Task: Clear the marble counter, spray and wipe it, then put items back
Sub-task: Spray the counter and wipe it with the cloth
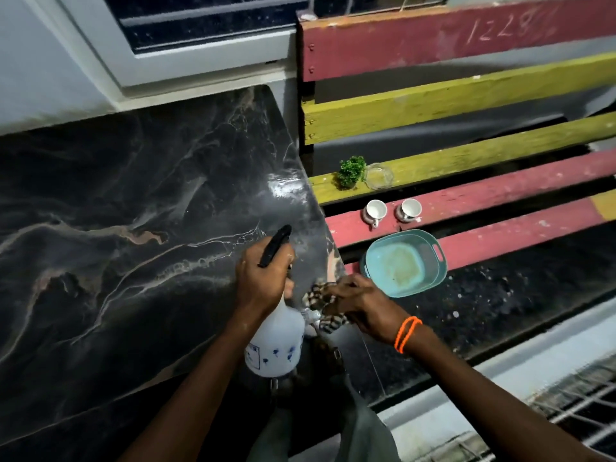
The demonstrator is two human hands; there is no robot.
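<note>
Left grip (263,278) is clamped round the neck of the white plastic spray bottle with the black trigger head (276,341), fingers curled just under the trigger; the bottle body hangs below that grip, toward me, tilted over the near right corner of the dark veined marble bench (116,211). Right grip (353,303), with orange bands at the wrist, is bunched on a checked brown-and-white cloth (328,323), which lies under and just beside the fingers, touching the bottle's right side at the marble bench's right edge. I see a wet, shiny patch on the marble beyond the bottle's nozzle. Right of the marble bench, on red and yellow wooden slats (466,155), stand a teal plastic basin (405,263), two white cups (376,210), a small green plant (350,171) and a clear glass dish (378,176).
</note>
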